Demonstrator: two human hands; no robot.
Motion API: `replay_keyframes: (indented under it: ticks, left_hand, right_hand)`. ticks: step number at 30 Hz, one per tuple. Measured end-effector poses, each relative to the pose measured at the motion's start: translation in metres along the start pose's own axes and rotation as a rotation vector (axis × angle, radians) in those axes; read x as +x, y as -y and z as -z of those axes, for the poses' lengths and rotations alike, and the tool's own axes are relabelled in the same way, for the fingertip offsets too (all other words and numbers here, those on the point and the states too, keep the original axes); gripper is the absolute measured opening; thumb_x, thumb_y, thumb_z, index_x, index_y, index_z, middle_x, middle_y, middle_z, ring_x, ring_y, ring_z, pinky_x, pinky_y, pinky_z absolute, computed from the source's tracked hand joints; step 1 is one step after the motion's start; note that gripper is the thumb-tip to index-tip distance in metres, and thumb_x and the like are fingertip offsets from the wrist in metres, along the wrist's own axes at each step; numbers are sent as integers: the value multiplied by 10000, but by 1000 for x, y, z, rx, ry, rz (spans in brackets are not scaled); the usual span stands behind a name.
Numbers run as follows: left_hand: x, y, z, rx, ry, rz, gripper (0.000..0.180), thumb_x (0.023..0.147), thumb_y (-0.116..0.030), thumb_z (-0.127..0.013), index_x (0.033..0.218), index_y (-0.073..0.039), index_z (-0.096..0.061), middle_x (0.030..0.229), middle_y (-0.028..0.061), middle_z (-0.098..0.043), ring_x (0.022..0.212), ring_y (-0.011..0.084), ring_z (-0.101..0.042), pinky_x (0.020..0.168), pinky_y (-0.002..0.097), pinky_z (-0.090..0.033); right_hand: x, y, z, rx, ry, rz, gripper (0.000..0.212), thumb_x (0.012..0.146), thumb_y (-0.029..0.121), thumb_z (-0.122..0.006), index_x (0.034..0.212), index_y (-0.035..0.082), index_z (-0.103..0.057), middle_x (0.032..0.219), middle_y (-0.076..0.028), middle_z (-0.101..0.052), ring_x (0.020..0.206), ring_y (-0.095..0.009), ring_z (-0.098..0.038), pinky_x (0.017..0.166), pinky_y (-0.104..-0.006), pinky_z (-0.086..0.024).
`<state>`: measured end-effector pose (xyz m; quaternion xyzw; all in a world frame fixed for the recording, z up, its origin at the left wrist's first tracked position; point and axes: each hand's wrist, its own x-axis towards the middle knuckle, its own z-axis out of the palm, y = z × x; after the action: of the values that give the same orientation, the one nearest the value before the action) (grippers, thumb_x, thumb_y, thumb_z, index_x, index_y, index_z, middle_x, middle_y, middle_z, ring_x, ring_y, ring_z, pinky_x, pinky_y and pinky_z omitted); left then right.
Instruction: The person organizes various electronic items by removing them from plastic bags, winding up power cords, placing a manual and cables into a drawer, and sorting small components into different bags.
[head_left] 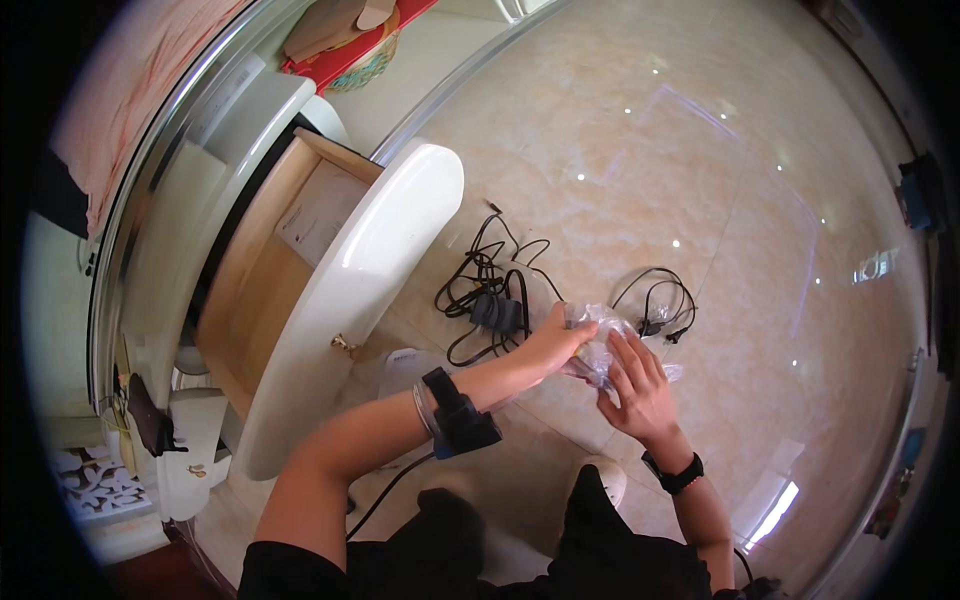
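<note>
Bag [598, 362], in head view: gripped by left hand [550, 345] and right hand [640, 392] together above floor [740, 200], contents unclear. Work looks midway: adapter [494, 313] and cable [652, 327] lie untouched beyond drawer's [370, 260] front edge; drawer open, paper [322, 215] inside.

There are two hands [553, 345], one crinkled clear bag [600, 360] and one open drawer [350, 290]. Two black cable bundles [524, 292] and one dark adapter block [495, 313] show.

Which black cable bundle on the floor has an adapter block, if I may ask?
The larger, left tangle; the smaller coil beyond the right hand shows none.
</note>
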<state>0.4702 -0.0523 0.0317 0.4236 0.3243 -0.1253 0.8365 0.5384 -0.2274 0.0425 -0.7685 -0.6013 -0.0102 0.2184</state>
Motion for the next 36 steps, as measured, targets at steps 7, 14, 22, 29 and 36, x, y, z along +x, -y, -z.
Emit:
replay_keyframes:
  ticks: [7, 14, 22, 29, 36]
  left_hand:
    - [-1, 4, -5, -39, 4, -49, 327, 905, -125, -467, 1191, -35, -337, 1102, 101, -483, 1018, 192, -520, 757, 384, -505]
    - [7, -5, 17, 375, 53, -135, 392, 942, -304, -449, 1217, -45, -342, 1042, 72, -510, 867, 146, -544, 727, 280, -461]
    - [-21, 11, 42, 642, -173, -407, 260, 888, -133, -523, 1107, 4, -492, 1178, 154, -486, 970, 247, -566, 810, 343, -454]
    - [-24, 23, 60, 1784, -194, -787, 514, 790, -192, -585, 1228, 38, -442, 1345, 218, -350, 1208, 388, -375, 971, 499, -342]
    - [-22, 30, 60, 1802, -203, -564, 569, 782, -192, -605, 1273, 12, -401, 1400, 183, -283, 1268, 386, -299, 1011, 514, -296]
  right_hand:
    - [-1, -11, -19, -149, -121, 39, 490, 736, 143, -638, 1205, 99, -505, 1270, -140, -483, 1094, -327, -518, 860, -408, -469]
    - [23, -38, -11, -218, -144, 197, 392, 761, 109, -618, 1148, 142, -571, 1236, -78, -530, 1069, -289, -543, 818, -367, -499]
    - [93, -184, 2, -537, -278, -34, 475, 807, -4, -519, 1273, 66, -466, 1270, -85, -511, 1118, -309, -522, 899, -385, -457]
    - [34, -417, -45, -916, 12, -516, 641, 808, -22, -477, 1390, 178, -300, 1442, -25, -297, 1239, -324, -396, 984, -419, -377]
    - [63, -322, -48, -820, 98, -617, 491, 814, 53, -480, 1297, 121, -427, 1375, -94, -378, 1259, -277, -365, 1007, -441, -330]
